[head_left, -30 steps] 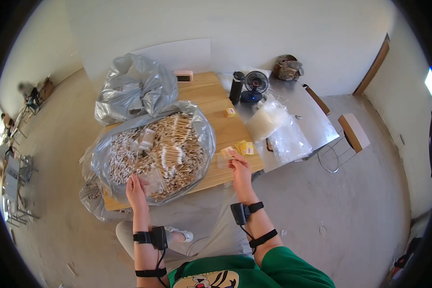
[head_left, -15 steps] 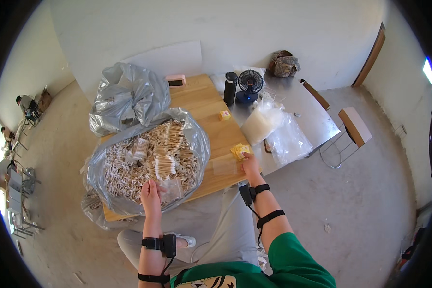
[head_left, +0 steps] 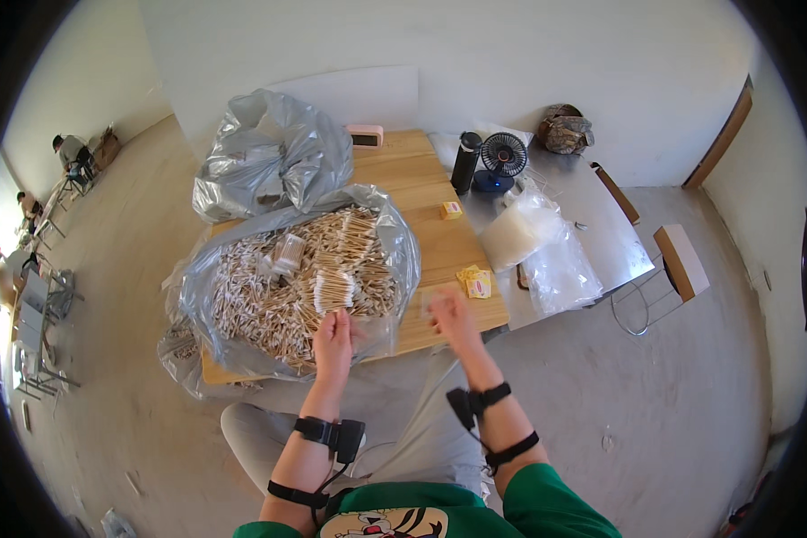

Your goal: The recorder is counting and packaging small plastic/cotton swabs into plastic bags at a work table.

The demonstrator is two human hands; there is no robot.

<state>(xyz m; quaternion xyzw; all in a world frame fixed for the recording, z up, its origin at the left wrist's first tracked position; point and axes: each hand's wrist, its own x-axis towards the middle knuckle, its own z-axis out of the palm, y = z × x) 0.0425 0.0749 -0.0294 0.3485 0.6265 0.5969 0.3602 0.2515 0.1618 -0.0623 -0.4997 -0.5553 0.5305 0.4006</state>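
My left hand [head_left: 334, 344] is closed at the near edge of a large grey plastic bag of cotton swabs [head_left: 264, 300], pinching a small clear plastic bag [head_left: 378, 337] that reaches to the right. Just beyond its fingers lies a neat bundle of swabs [head_left: 334, 290]; another bundle in clear wrap [head_left: 287, 254] rests on the loose swabs. My right hand [head_left: 455, 316] is over the wooden table [head_left: 421, 175], its fingers bent and smeared by motion, so what they hold cannot be made out. Beside it lies a small pile of yellow cards [head_left: 475, 282].
A second, gathered grey bag [head_left: 273, 157] stands behind. A small yellow box [head_left: 451, 211] is on the wood. The metal table [head_left: 592, 211] at right carries a black bottle [head_left: 465, 163], a fan [head_left: 502, 161] and clear plastic bags [head_left: 556, 260]. People sit at far left.
My right hand has left the yellow cards and moved left towards my left hand. My left hand still holds the clear bag. The whole view has shifted slightly.
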